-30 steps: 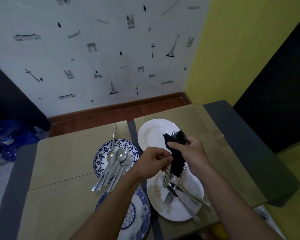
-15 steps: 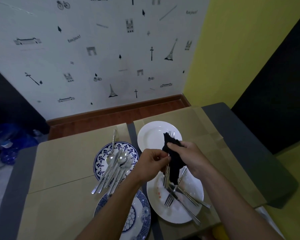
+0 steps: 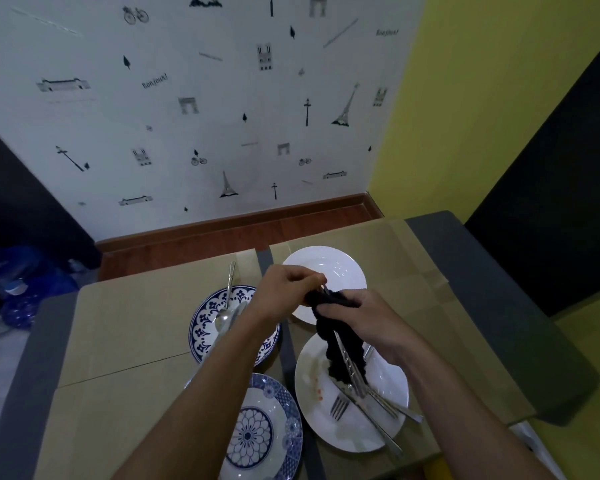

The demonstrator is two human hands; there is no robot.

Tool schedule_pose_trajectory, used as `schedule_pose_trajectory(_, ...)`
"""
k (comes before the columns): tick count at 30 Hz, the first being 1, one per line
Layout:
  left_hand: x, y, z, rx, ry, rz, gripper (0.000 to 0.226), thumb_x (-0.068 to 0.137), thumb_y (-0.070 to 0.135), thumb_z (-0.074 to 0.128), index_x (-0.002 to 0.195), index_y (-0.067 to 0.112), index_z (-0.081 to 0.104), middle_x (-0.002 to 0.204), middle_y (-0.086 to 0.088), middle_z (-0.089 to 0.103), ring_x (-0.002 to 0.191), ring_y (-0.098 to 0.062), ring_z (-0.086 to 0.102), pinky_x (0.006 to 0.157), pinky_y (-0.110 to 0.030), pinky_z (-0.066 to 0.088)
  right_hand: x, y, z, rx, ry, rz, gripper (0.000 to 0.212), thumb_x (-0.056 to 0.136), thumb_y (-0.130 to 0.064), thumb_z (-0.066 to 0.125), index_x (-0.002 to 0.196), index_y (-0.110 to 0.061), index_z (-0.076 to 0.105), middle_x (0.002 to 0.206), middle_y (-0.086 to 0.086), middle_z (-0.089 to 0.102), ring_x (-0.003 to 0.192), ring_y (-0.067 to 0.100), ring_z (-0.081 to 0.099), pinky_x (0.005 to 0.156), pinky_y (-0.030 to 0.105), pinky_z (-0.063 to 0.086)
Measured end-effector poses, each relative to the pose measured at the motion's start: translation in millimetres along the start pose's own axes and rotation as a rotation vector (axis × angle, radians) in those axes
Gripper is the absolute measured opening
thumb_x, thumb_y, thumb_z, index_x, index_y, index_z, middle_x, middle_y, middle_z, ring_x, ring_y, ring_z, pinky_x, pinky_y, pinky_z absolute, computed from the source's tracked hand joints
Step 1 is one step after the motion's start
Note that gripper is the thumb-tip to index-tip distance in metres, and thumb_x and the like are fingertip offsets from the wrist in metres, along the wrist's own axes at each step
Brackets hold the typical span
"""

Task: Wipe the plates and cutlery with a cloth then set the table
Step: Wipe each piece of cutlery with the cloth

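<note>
**Cutlery being wiped over the plates**

The cardboard-covered table (image 3: 125,327) carries four plates set close together, two white and two blue-patterned. The near white plate (image 3: 312,420) shows reddish specks and holds loose cutlery, a fork (image 3: 340,407) among it. Being ceramic, it should be heavy, rigid and breakable, so it is best taken by the rim once the cutlery is lifted off. The far blue-patterned plate (image 3: 201,327) holds spoons (image 3: 224,317).

The black cloth (image 3: 333,341) is soft and limp and hangs bunched above the near white plate. It will mould to whatever is squeezed inside it. Through it runs a steel utensil (image 3: 349,363), possibly more than one. It looks thin, stiff, light and likely slippery, so a firm pinch at one end should hold it better than a grip at mid-shaft. Its head is hidden, so I cannot tell fork from knife.

The right hand (image 3: 371,320) is curled around the cloth, squeezing it onto the utensil's shaft. The left hand (image 3: 284,292) is raised beside the far white plate (image 3: 340,265). Its thumb and fingers pinch the utensil's upper end where it leaves the cloth.
</note>
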State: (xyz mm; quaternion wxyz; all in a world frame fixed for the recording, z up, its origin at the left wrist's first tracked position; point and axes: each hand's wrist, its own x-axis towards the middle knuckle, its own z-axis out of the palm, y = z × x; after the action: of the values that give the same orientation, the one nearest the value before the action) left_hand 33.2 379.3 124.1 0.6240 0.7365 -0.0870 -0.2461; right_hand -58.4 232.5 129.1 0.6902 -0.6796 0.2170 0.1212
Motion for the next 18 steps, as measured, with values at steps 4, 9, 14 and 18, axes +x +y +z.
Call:
schedule_pose_trajectory(4, -2.3, 1.3, -4.0, 0.005, 0.044, 0.012, 0.014, 0.092, 0.010, 0.070, 0.091, -0.002, 0.077, 0.078, -0.015, 0.072, 0.061, -0.010, 0.065, 0.062, -0.019, 0.056, -3.0, -2.8, -2.1, 0.010, -0.052, 0.023, 0.021, 0.093, -0.013, 0.074, 0.107, 0.003, 0.074, 0.086, 0.019, 0.073, 0.075, 0.029, 0.071, 0.064, 0.036, 0.061)
schedule_pose_trajectory(9, 0.6, -8.1, -15.3, -0.011, 0.283, 0.046, 0.013, 0.094, 0.015, 0.069, 0.086, 0.011, 0.077, 0.076, -0.011, 0.073, 0.062, -0.011, 0.064, 0.063, -0.023, 0.057, -9.7, -3.7, -14.0, -0.130, -0.129, 0.049, 0.012, 0.093, -0.015, 0.075, 0.100, -0.006, 0.078, 0.092, 0.014, 0.078, 0.082, 0.023, 0.074, 0.076, 0.030, 0.060)
schedule_pose_trajectory(14, -2.6, -14.2, -18.5, -0.049, 0.423, 0.043, 0.013, 0.095, 0.015, 0.067, 0.085, 0.016, 0.076, 0.070, -0.005, 0.072, 0.060, -0.010, 0.064, 0.062, -0.022, 0.057, -11.9, -2.9, -22.7, -0.072, -0.073, 0.086, 0.015, 0.090, -0.012, 0.077, 0.102, -0.004, 0.078, 0.097, 0.018, 0.079, 0.083, 0.027, 0.075, 0.076, 0.032, 0.061)
schedule_pose_trajectory(18, -3.3, -20.2, -22.0, -0.160, 0.522, -0.002, 0.011, 0.095, 0.013, 0.066, 0.093, 0.010, 0.077, 0.072, -0.003, 0.074, 0.059, -0.005, 0.066, 0.060, -0.019, 0.055, -11.0, -4.3, -25.4, 0.069, 0.120, 0.051, 0.013, 0.086, -0.008, 0.080, 0.097, -0.003, 0.076, 0.086, 0.017, 0.077, 0.074, 0.027, 0.073, 0.064, 0.031, 0.060)
